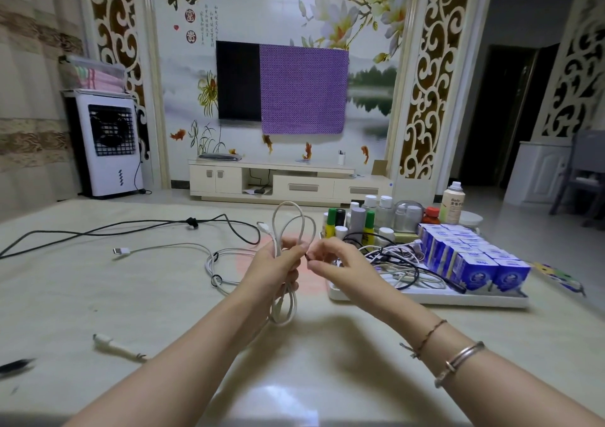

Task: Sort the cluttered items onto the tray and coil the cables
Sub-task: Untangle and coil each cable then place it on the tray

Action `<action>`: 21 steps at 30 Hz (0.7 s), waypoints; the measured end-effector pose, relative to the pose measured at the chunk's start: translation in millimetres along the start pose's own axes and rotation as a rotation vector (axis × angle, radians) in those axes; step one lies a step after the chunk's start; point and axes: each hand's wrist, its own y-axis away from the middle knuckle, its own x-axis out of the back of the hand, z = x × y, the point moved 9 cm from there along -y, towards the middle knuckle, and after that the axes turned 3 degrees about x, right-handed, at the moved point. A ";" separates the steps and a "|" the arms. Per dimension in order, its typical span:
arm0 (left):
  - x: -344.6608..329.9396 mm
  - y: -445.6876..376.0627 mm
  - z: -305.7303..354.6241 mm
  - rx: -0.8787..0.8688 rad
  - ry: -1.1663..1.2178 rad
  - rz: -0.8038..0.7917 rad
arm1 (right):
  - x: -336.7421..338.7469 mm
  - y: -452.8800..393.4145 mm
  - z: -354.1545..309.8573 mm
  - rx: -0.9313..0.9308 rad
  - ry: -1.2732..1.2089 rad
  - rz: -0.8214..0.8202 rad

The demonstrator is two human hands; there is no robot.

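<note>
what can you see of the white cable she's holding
The white cable is thin, smooth and rubbery-looking, folded into several long loops. The left hand grips the bundle round its middle, so loops stand up above the fist and hang below it, clear of the table. A white plug end sticks out near the top, left of the loops. The right hand pinches something small and dark beside the bundle, perhaps a tie; it is too small to tell.
</note>
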 end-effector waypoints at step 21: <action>1.5 -1.6 -8.8 0.096 0.104 0.030 | -2.2 4.5 10.2 -0.107 -0.025 -0.018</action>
